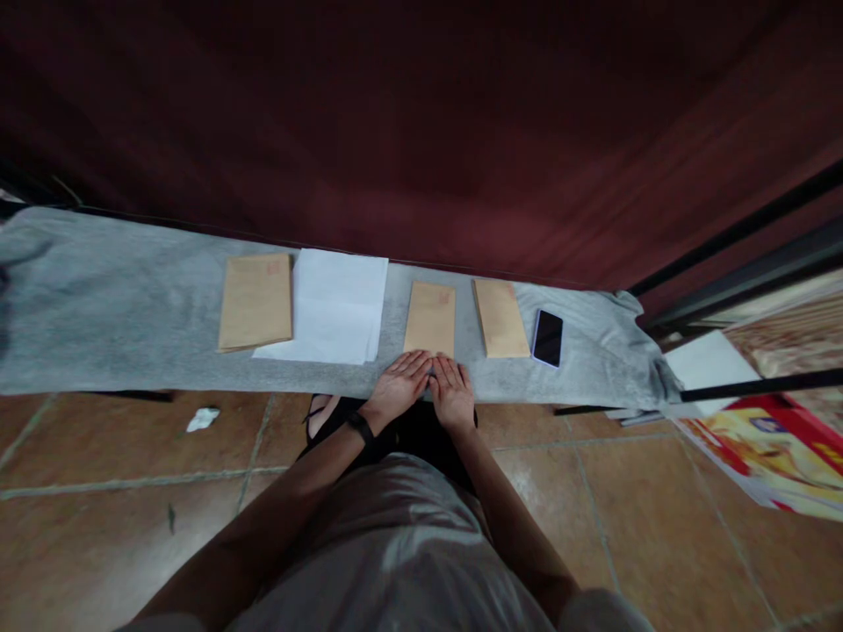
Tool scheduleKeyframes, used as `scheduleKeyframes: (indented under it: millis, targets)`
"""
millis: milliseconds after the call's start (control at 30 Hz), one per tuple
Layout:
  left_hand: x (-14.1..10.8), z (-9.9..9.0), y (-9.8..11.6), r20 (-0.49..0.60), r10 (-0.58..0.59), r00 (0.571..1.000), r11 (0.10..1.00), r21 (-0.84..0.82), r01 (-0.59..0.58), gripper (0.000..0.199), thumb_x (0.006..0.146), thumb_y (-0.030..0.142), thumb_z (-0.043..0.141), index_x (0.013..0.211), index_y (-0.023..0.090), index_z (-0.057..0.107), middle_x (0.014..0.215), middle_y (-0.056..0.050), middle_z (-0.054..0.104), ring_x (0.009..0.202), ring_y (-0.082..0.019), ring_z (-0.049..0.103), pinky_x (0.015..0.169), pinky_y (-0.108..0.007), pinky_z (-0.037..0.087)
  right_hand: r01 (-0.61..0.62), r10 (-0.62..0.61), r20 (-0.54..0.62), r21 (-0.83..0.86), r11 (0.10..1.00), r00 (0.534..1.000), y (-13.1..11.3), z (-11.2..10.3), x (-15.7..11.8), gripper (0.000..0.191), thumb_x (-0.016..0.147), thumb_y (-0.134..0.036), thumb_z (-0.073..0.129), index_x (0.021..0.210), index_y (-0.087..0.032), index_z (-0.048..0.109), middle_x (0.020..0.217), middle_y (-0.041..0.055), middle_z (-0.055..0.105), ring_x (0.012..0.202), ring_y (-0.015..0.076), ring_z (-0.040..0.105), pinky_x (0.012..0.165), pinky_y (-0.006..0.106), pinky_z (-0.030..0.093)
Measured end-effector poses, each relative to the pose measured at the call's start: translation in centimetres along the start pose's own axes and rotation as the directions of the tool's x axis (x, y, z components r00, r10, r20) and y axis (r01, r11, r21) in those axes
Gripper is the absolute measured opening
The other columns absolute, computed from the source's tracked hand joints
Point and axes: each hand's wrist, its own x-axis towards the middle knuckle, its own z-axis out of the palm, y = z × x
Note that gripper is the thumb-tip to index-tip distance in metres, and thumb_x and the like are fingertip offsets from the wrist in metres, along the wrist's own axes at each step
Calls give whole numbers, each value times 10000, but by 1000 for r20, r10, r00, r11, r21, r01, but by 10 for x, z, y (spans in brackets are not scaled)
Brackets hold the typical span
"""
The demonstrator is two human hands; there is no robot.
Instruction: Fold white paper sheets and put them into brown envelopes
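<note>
A brown envelope (430,318) lies on the grey cloth (132,307) in the middle, its near edge under or just at my fingertips. My left hand (400,383) rests flat there with fingers stretched out, a dark band round its wrist. Beside it, my right hand (453,391) also lies flat, its fingertips close to the left ones. Neither hand grips anything. White paper sheets (339,303) lie to the left, partly under a stack of brown envelopes (255,300). Right of the middle envelope sit more brown envelopes (501,319).
A phone (548,338) lies at the right on the cloth. Dark red fabric (395,132) rises behind the narrow surface. A red and yellow box (770,448) stands at the right, near black metal bars. Crumpled white tissue (203,419) is on the tiled floor.
</note>
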Motion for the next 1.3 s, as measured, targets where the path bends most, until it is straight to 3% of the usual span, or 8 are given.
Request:
scheduleKeyframes:
  millis: [600,933,1300]
  targets:
    - [-9,-5,15,52,-153,987,986,79,148,490,1035,294,375,1472,109,498,1558,-126,475,1493,-237,369,1251,-448,307,-6,4,-47,-43,999,999,0,0,-4,485,1075,-301,351,1539,-181,426,1551,111,488,1462,239,415,1229,474,255]
    - [-1,1,18,119,-66,991,995,82,57,519,1031,254,342,1517,93,430,1601,-115,414,1511,-221,330,1266,-408,273,-19,18,-30,-41,999,999,-2,0,-3,472,1066,-255,339,1507,-149,472,1549,114,490,1460,248,417,1233,487,248]
    - [-8,-1,12,92,-104,990,990,100,94,570,1032,357,390,1534,88,399,1611,-146,384,1523,-250,302,1260,-442,279,-15,13,-35,-48,999,999,0,0,-4,480,1067,-262,351,1531,-175,436,1554,105,486,1469,235,405,1237,477,241]
